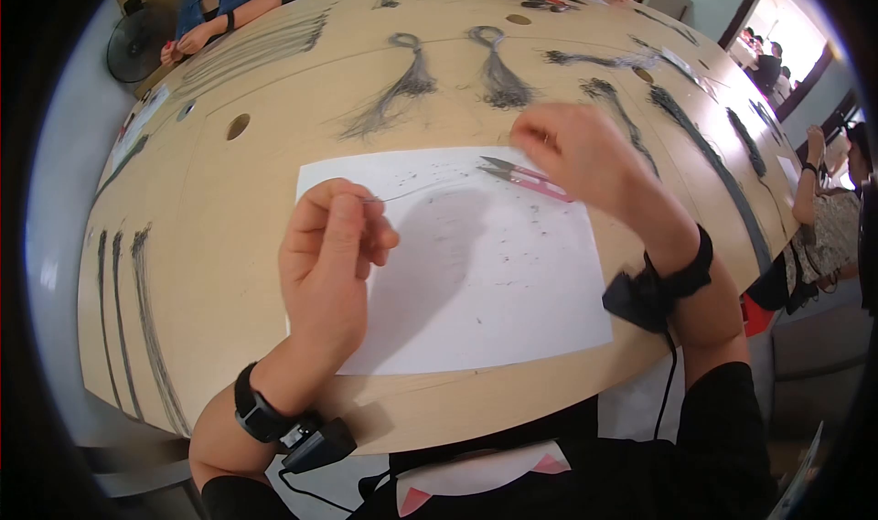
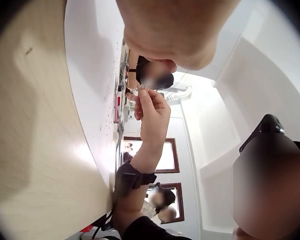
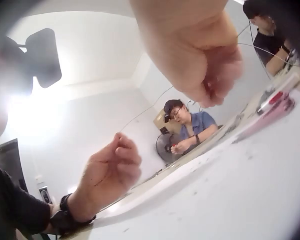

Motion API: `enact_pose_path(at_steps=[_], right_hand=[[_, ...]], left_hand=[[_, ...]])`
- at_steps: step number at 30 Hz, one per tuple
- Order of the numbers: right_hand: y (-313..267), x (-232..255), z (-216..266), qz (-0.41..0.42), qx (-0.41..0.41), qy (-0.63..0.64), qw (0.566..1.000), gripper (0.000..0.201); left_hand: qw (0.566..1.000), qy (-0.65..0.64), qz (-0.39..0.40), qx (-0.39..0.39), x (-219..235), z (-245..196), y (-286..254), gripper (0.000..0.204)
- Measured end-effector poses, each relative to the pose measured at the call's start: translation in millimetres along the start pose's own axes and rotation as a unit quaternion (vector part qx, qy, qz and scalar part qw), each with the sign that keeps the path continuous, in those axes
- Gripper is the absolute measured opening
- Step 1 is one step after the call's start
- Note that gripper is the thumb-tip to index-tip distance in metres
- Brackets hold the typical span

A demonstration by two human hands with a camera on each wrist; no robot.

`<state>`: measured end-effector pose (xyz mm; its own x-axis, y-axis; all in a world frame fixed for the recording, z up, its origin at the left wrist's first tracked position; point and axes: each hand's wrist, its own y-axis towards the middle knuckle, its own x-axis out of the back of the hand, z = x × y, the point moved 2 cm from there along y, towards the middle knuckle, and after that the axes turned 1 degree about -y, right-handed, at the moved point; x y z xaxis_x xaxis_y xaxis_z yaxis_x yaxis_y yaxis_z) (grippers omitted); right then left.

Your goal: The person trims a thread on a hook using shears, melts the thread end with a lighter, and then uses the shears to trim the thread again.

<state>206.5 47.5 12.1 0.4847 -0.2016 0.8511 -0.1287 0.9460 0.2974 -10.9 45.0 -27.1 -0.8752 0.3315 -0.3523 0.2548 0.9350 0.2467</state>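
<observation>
Grey strand (image 1: 416, 192) above paper (image 1: 512, 328), likely light, springy; take near ends; left hand (image 1: 325, 259) pinches it, can't tell right hand (image 1: 585, 159)

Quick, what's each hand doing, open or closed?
Left hand: closed, pinching a thin strand.
Right hand: curled; whether it holds the strand can't be told.

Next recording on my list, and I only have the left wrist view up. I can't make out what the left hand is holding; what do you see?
Observer: In the head view, the left hand pinches a thin strand.
Operator: Anything on the table left of the paper?
Observer: Yes, three slim dark bundles lie there side by side.
Operator: And past the paper's far edge?
Observer: Two looped bundles, their loops pointing away from the person.
</observation>
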Motion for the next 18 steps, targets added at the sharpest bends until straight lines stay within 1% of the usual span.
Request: enact_pose_path(at_steps=[1,3,4,6,7,9,11,13,15,16,18], right_hand=[[4,9,-10,-0.036,-0.033,-0.044,0.998,0.017],[10,24,-40,-0.109,-0.027,-0.111,0.987,0.018],[14,30,-57,-0.111,-0.03,-0.117,0.986,0.018],[19,42,-92,-0.163,-0.093,-0.154,0.97,0.018],[21,45,-106,-0.165,-0.095,-0.158,0.969,0.018],[21,47,-136,-0.169,-0.201,-0.163,0.951,0.019],[19,37,-160,-0.184,-0.215,-0.168,0.944,0.019],[17,38,-172,-0.198,-0.23,-0.171,0.937,0.02],[16,39,-178,-0.163,-0.235,-0.128,0.95,0.027],[15,42,-177,-0.163,-0.235,-0.128,0.95,0.027],[12,49,-172,-0.13,-0.213,-0.124,0.96,0.042]], left_hand=[[1.0,0.003,-0.013,-0.014,1,-1,0,0.012],[1.0,0.002,0.009,-0.021,1,-4,0,0.011],[1.0,-0.011,-0.003,-0.019,3,-4,1,0.01],[0.999,-0.017,-0.031,-0.014,5,-2,2,0.01],[0.999,-0.019,-0.027,-0.015,5,-1,3,0.01],[0.998,-0.019,-0.056,-0.015,7,-1,5,0.01],[0.998,-0.016,-0.053,-0.023,8,-3,5,0.01],[0.998,-0.011,-0.05,-0.029,6,-4,6,0.01],[0.996,-0.019,-0.074,-0.034,5,-3,6,0.011],[0.997,-0.02,-0.074,-0.034,5,-3,6,0.011],[0.999,0.003,-0.048,-0.025,7,-2,6,0.009]])
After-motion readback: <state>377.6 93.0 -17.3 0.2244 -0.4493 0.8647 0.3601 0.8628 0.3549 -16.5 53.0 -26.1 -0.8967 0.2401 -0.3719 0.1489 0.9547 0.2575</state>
